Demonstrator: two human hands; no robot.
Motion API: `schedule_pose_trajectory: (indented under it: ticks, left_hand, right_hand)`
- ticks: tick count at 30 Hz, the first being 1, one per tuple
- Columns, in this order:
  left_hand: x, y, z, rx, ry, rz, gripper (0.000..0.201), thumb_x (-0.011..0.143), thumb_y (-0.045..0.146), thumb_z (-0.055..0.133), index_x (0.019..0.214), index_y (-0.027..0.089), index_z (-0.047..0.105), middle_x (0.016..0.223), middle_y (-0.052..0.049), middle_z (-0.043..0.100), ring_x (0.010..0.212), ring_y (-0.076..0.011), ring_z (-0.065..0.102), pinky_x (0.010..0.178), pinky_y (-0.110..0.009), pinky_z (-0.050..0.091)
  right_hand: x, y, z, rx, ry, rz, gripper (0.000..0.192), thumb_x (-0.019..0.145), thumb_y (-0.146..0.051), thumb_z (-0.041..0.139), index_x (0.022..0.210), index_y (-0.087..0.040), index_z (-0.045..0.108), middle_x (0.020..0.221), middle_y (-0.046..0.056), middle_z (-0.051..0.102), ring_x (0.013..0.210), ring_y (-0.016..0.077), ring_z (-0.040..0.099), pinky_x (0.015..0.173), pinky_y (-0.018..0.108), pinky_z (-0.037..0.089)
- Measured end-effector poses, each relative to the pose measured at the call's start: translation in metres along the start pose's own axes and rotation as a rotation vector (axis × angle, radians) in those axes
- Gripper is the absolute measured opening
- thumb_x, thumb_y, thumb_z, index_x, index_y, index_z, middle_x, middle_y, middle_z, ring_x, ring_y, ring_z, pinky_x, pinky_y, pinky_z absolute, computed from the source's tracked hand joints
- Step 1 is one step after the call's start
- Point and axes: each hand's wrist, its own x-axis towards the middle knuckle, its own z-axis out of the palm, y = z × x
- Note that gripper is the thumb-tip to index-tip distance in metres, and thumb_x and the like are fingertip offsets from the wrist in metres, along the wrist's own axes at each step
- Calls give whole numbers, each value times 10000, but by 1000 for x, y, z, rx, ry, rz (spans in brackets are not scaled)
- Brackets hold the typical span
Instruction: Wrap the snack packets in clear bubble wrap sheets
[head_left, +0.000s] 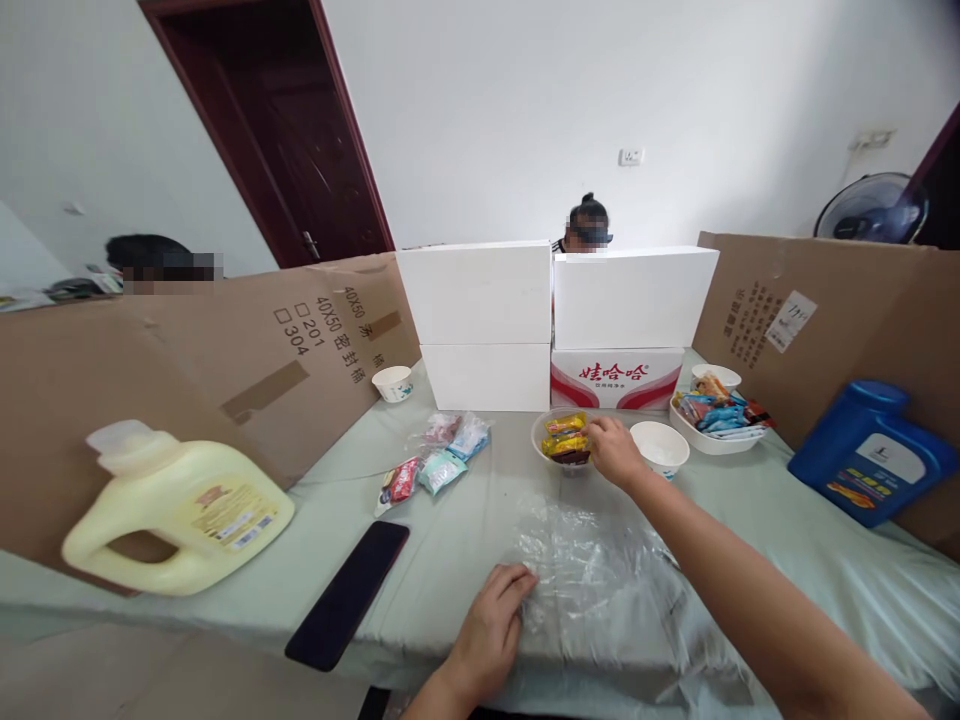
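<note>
My right hand [613, 450] reaches to the clear round bowl [537, 440], its fingers pinched at the right edge of the yellow-wrapped snack packets [564, 425] inside. The fingertips are partly hidden, but they appear to grip one packet. Nearer me, my left hand [491, 615] lies on the table with curled fingers against the left edge of a crumpled clear plastic bag [577, 550]. Right beside my right hand stands a white paper bowl [660, 446]. Several small wrapped snacks, among them a red packet [403, 482] and a pale green packet [441, 470], lie left of the clear bowl.
A black phone [349, 595] and a pale yellow jug [180, 510] are on the left. Rightward are a white dish of snacks [720, 440] and a blue bottle [874, 455]. White boxes [480, 320] and cardboard panels [315, 360] wall the table. Two people sit beyond.
</note>
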Motion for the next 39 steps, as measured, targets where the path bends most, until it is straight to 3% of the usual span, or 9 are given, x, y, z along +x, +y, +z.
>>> schedule_pose_trajectory:
  ticks: [3, 5, 8, 13, 16, 21, 26, 32, 39]
  left_hand:
    - [-2, 3, -8, 42, -12, -29, 622, 694, -58, 370, 1223, 196, 578, 1118, -110, 590, 1054, -218, 569, 920, -393, 532]
    - [0, 6, -16, 123, -49, -58, 534, 733, -31, 417, 1167, 213, 611, 1043, -99, 581, 1000, -231, 566, 872, -410, 538]
    - [7, 11, -30, 255, -88, -52, 257, 753, 48, 532, 901, 209, 666, 1099, -104, 571, 1126, -307, 501, 915, -493, 490]
    - [14, 11, -55, 37, -288, 71, 142, 697, 58, 536, 713, 197, 564, 1174, -72, 626, 1284, -288, 439, 1050, -452, 387]
    - [14, 10, -63, -244, -425, -100, 118, 721, 91, 501, 739, 208, 510, 860, -14, 679, 930, -175, 639, 851, -294, 493]
    - [23, 10, -56, -519, -515, -441, 82, 861, 211, 435, 942, 208, 450, 673, 54, 605, 614, -126, 632, 617, -225, 468]
    - [48, 5, -41, -329, -379, -437, 180, 858, 230, 451, 1021, 201, 522, 673, 48, 594, 607, -135, 600, 618, -234, 435]
    - [64, -10, -28, -227, -359, -425, 352, 741, 159, 578, 1090, 201, 580, 790, 28, 641, 698, -137, 599, 674, -225, 436]
    - [62, -17, -21, -67, -370, -591, 294, 818, 114, 538, 1100, 194, 569, 773, 23, 662, 685, -135, 627, 658, -214, 427]
  right_hand:
    - [-44, -14, -17, 103, -125, -72, 356, 866, -156, 478, 1177, -234, 632, 1234, 62, 617, 1156, 209, 543, 1001, 359, 416]
    - [-85, -25, -27, 293, -407, -157, 411, 888, -320, 536, 1298, -300, 556, 1205, 19, 649, 1094, 181, 602, 939, 312, 471]
    - [-146, -37, -34, 444, -692, -241, 828, 636, -475, 787, 1384, -299, 477, 1304, 65, 594, 1177, 268, 567, 1001, 387, 438]
    - [-206, -37, -27, 377, -527, -234, 232, 819, -191, 552, 1020, -251, 652, 1113, 62, 667, 1151, 229, 571, 1008, 409, 423]
    - [-223, -26, -19, 444, -375, -59, 203, 907, -194, 420, 913, -235, 618, 987, 57, 670, 991, 193, 626, 866, 338, 500]
    - [-237, -9, 1, 443, -132, 209, 192, 886, -304, 493, 1017, -230, 612, 944, 60, 673, 896, 203, 649, 804, 342, 524]
    - [-231, -11, 10, 493, -26, 268, 606, 755, -335, 648, 1323, -242, 460, 1078, 78, 673, 941, 213, 644, 802, 342, 526]
    - [-217, -4, 10, 451, 40, 555, 381, 894, -542, 420, 829, -218, 609, 633, 23, 649, 572, 185, 614, 573, 296, 482]
    - [-219, 3, 21, 30, 24, 584, 429, 841, -497, 448, 1141, -206, 547, 693, 3, 659, 670, 227, 654, 626, 312, 439]
